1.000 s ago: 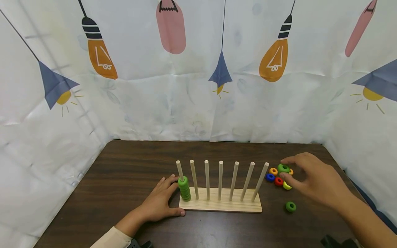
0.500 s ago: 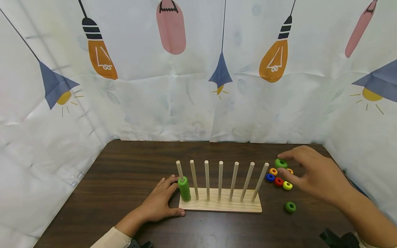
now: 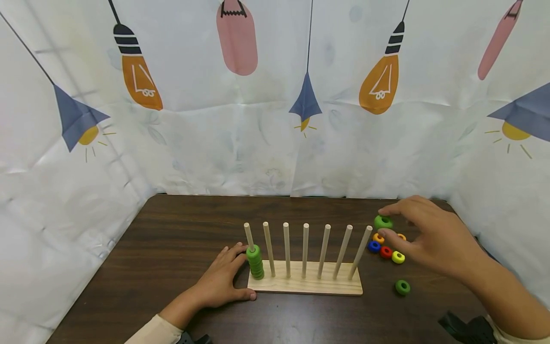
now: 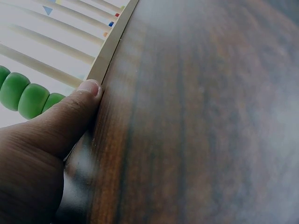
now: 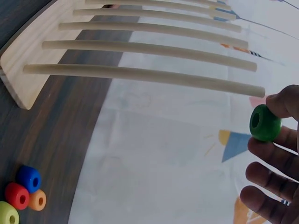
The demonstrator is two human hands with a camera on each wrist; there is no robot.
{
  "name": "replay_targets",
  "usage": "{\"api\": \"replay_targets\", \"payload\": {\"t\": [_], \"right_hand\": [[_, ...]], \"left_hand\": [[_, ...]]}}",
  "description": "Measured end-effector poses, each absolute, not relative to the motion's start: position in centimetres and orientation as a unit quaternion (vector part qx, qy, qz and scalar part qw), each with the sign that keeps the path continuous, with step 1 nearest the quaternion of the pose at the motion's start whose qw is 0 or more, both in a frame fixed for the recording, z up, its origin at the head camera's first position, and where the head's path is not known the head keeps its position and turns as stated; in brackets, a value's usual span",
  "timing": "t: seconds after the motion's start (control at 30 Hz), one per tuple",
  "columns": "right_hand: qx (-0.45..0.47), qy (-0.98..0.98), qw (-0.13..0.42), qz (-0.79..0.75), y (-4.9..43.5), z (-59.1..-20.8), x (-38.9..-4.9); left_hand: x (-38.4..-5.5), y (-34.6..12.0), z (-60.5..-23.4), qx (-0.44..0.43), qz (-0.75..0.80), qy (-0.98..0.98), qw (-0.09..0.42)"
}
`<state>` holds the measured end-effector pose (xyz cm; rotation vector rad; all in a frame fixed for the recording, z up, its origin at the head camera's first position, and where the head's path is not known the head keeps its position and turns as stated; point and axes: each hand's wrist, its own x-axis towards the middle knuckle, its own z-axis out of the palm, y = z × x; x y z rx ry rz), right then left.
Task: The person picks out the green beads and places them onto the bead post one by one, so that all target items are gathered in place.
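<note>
A wooden peg stand (image 3: 305, 285) with a row of upright pegs sits on the table. Green beads (image 3: 255, 263) are stacked on its leftmost peg. My left hand (image 3: 221, 282) holds the stand's left end, thumb at the front edge and fingers toward the back; the left wrist view shows the thumb (image 4: 77, 109) against the base. A green bead (image 3: 382, 222) is pinched between thumb and fingertips of my right hand (image 3: 434, 243), raised to the right of the rightmost peg. In the right wrist view the bead (image 5: 265, 123) is near that peg's tip, its hole facing the stand.
Right of the stand lie a blue bead (image 3: 374, 246), a red bead (image 3: 386, 252), a yellow bead (image 3: 398, 257) and orange beads (image 3: 378, 238). Closer to me is a single green bead (image 3: 403, 287). A printed white cloth (image 3: 266, 143) hangs behind the dark table (image 3: 129, 282).
My right hand has lifted the green bead up and leftward from above the loose beads, uncovering more of the yellow bead. My left hand and the stand have stayed still.
</note>
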<state>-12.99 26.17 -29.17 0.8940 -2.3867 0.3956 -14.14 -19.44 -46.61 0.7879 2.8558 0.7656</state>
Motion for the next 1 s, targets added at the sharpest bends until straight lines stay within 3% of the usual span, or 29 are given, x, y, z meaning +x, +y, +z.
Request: {"api": "replay_targets", "payload": {"t": [1.0], "right_hand": [[0.376,-0.864,0.273,0.192,23.1,-28.2,-13.3]], "left_hand": [[-14.3,-19.7,-47.8,0.269,0.281,0.921,0.001]]}}
